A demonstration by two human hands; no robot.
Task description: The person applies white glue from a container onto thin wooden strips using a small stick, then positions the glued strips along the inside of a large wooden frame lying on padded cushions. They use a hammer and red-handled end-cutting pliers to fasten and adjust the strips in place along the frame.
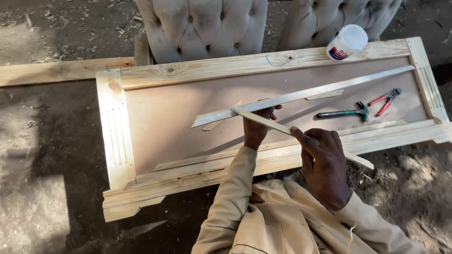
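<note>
One thin pale wooden strip [301, 136]

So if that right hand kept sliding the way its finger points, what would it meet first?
The right hand points up-left along the thin wood strip. Going on, it would probably first meet the left hand gripping that strip, just before the long pale batten.

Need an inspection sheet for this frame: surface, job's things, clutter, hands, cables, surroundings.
Surface: wooden panel with pine frame, lying flat over bare ground.
Job's things: short strip held by both hands, its tip meeting the long strip that lies slanted across the panel.
Clutter: hammer, red pliers, white tub on the top rail.
Hands: left hand grips the short strip near its tip; right hand presses it lower down.
Cables: nothing seen.
Surroundings: tufted chairs, plank, wood shavings.
</note>
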